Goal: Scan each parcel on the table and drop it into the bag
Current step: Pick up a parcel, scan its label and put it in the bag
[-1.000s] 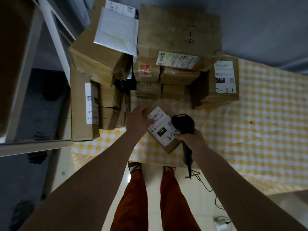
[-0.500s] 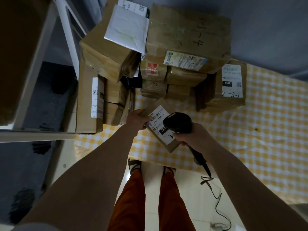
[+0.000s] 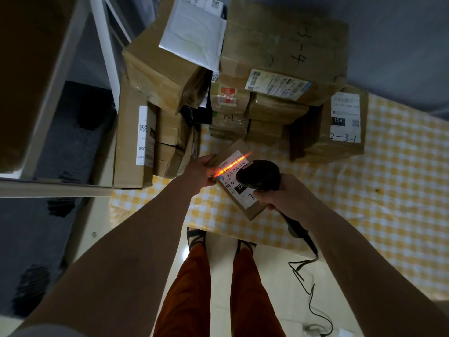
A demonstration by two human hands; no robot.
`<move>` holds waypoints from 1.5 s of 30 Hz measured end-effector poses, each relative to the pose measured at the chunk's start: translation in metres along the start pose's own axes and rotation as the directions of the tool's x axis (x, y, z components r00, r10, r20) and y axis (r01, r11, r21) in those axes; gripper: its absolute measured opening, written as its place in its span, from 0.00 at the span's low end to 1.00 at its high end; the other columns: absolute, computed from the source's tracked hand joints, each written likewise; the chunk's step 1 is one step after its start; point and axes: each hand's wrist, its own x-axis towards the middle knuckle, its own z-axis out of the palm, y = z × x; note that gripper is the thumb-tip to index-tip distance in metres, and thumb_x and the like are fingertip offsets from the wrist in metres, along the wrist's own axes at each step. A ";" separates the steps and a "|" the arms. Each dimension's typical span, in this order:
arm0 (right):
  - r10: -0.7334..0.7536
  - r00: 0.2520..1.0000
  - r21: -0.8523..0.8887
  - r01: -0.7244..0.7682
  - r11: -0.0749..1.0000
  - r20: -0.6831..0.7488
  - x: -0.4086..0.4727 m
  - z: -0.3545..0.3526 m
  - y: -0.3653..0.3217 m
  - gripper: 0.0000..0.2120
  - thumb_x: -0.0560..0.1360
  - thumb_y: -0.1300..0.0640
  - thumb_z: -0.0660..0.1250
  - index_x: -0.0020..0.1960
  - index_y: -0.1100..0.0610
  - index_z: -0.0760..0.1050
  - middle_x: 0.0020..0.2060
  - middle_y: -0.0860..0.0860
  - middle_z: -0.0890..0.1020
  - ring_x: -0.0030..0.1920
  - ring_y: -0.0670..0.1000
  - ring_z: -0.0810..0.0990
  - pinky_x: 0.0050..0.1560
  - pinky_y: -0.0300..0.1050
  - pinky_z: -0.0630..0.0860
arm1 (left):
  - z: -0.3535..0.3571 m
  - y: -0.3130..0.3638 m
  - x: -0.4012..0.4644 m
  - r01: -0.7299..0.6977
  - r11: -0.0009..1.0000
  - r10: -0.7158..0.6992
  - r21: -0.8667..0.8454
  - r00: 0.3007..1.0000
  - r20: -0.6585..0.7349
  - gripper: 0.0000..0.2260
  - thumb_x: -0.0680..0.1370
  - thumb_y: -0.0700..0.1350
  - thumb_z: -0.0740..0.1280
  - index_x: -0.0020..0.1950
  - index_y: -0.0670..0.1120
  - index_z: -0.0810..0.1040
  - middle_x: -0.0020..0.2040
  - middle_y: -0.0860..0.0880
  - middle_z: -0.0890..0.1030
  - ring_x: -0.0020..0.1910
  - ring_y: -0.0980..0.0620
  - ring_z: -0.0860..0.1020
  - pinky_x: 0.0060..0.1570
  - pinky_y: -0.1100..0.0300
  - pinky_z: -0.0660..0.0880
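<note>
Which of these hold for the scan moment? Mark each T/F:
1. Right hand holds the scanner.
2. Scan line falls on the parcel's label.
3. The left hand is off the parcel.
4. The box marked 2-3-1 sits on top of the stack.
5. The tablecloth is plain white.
1. True. The right hand grips the black scanner.
2. True. The orange scan line crosses the label on the small parcel.
3. False. The left hand holds the parcel by its left edge.
4. False. The box marked 2-3-1 rests on the table, right of the stack.
5. False. The tablecloth is yellow-and-white check.
</note>
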 end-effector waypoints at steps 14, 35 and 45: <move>0.012 1.000 0.099 -0.013 0.995 0.017 0.011 0.007 0.012 0.13 0.74 0.59 0.70 0.56 0.51 0.76 0.42 0.49 0.80 0.43 0.46 0.78 0.37 0.35 0.68 | -0.001 0.001 -0.002 -0.011 1.000 0.011 0.021 1.000 -0.010 0.24 0.77 0.32 0.66 0.72 0.45 0.71 0.62 0.41 0.78 0.58 0.41 0.79 0.54 0.49 0.79; 0.150 0.986 0.834 -0.026 0.551 -0.068 -0.013 0.005 0.070 0.11 0.73 0.65 0.68 0.54 0.57 0.78 0.48 0.54 0.83 0.47 0.55 0.80 0.48 0.51 0.75 | 0.052 0.009 -0.060 -0.194 0.974 0.212 0.115 0.963 -0.166 0.17 0.79 0.34 0.65 0.68 0.41 0.72 0.55 0.44 0.76 0.51 0.44 0.77 0.53 0.45 0.77; 0.199 0.879 0.838 0.312 0.447 -0.434 -0.105 -0.043 0.047 0.13 0.72 0.67 0.69 0.54 0.58 0.78 0.47 0.54 0.83 0.49 0.56 0.81 0.51 0.54 0.77 | 0.102 0.064 -0.133 -0.453 0.851 0.473 0.265 0.881 -0.015 0.16 0.78 0.37 0.67 0.64 0.47 0.75 0.57 0.46 0.79 0.54 0.44 0.79 0.52 0.47 0.79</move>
